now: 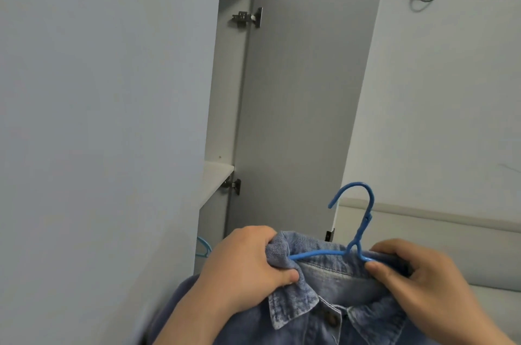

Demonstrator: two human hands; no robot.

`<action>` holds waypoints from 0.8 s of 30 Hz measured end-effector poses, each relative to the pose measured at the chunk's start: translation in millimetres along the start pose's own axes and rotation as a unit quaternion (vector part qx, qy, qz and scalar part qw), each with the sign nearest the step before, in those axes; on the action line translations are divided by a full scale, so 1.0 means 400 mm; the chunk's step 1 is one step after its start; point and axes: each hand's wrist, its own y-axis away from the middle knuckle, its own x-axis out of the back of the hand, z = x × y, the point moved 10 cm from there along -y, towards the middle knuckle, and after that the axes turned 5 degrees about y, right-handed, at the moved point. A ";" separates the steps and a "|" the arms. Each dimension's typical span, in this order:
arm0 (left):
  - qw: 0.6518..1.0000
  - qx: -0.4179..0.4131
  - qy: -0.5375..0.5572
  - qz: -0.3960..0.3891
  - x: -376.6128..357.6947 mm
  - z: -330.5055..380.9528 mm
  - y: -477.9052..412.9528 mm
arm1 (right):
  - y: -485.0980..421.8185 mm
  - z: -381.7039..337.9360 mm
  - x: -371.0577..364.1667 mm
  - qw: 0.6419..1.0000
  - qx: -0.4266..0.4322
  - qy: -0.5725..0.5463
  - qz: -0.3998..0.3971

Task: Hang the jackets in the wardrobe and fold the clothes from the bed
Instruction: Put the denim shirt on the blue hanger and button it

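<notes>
- Denim jacket [324, 316], blue and buttoned at the neck, is held in the air at the bottom centre of the view. It faces the person, in front of the open wardrobe [228, 91] and not yet inside it.
- A blue hanger [365, 220] sits in the neck opening. Its arms run under the shoulders, and its hook stands free above the collar, leaning slightly right.
- The left hand [245, 263] bunches the shoulder and collar on its side in curled fingers over the hanger's end, probably to seat the cloth on that arm.
- The right hand [420, 277] pinches the other hanger arm together with the denim, which steadies the whole garment.
- Behind the jacket, the wardrobe door [304, 91] stands swung open on two metal hinges [248, 17].
- A narrow opening left of the door shows the front edge of a white shelf [217, 178]. Below the shelf a pale blue hanger [203, 247] peeks out.
- A broad pale panel [112, 91] fills the left of the view, so the only way in is through that narrow opening. No rail is visible.
- To the right, past the door's outer edge, a padded beige surface, likely the bed [465, 249], lies near the right hand.
- Judgement: the hook is free to lift, but the door edge and the shelf's front corner leave a tight passage.
</notes>
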 end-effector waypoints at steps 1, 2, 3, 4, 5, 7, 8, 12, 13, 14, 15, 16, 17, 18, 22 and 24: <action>1.000 0.007 -0.005 0.002 -0.003 -0.020 -0.011 | -0.014 0.006 -0.022 1.000 0.000 -0.005 -0.005; 1.000 0.013 -0.011 0.006 -0.007 -0.039 -0.022 | -0.029 0.014 -0.042 1.000 -0.001 -0.010 -0.008; 1.000 0.019 -0.013 0.013 -0.009 -0.057 -0.032 | -0.044 0.021 -0.061 1.000 -0.002 -0.015 -0.010; 0.999 0.024 -0.014 0.024 -0.012 -0.075 -0.043 | -0.060 0.029 -0.082 1.000 -0.003 -0.020 -0.013; 0.999 0.032 -0.013 0.036 -0.015 -0.094 -0.056 | -0.079 0.038 -0.105 1.000 -0.005 -0.025 -0.018; 0.997 0.048 -0.007 0.061 -0.020 -0.135 -0.083 | -0.116 0.056 -0.151 0.999 -0.008 -0.035 -0.024; 0.996 0.055 -0.004 0.072 -0.025 -0.155 -0.100 | -0.135 0.063 -0.174 0.999 -0.007 -0.042 -0.028; 0.994 0.080 0.007 0.080 -0.064 -0.239 -0.167 | -0.208 0.108 -0.267 0.998 -0.003 -0.053 -0.046; 0.993 0.089 0.011 0.075 -0.080 -0.264 -0.182 | -0.224 0.126 -0.295 0.997 -0.003 -0.051 -0.056; 0.993 0.099 0.015 0.068 -0.098 -0.290 -0.197 | -0.236 0.143 -0.328 0.996 -0.001 -0.047 -0.072; 0.992 0.111 0.017 0.060 -0.118 -0.318 -0.208 | -0.247 0.160 -0.363 0.995 -0.001 -0.049 -0.088; 0.991 0.123 0.018 0.052 -0.139 -0.346 -0.219 | -0.256 0.180 -0.398 0.993 -0.004 -0.054 -0.102; 0.990 0.134 0.017 0.049 -0.159 -0.373 -0.229 | -0.265 0.199 -0.430 0.992 -0.005 -0.062 -0.110; 0.988 0.145 0.016 0.050 -0.176 -0.398 -0.239 | -0.276 0.219 -0.462 0.991 -0.005 -0.065 -0.119; 0.981 0.177 -0.006 0.081 -0.214 -0.480 -0.281 | -0.329 0.292 -0.586 0.985 -0.017 -0.078 -0.150; 0.977 0.187 -0.010 0.105 -0.217 -0.515 -0.300 | -0.347 0.313 -0.635 0.983 -0.028 -0.090 -0.160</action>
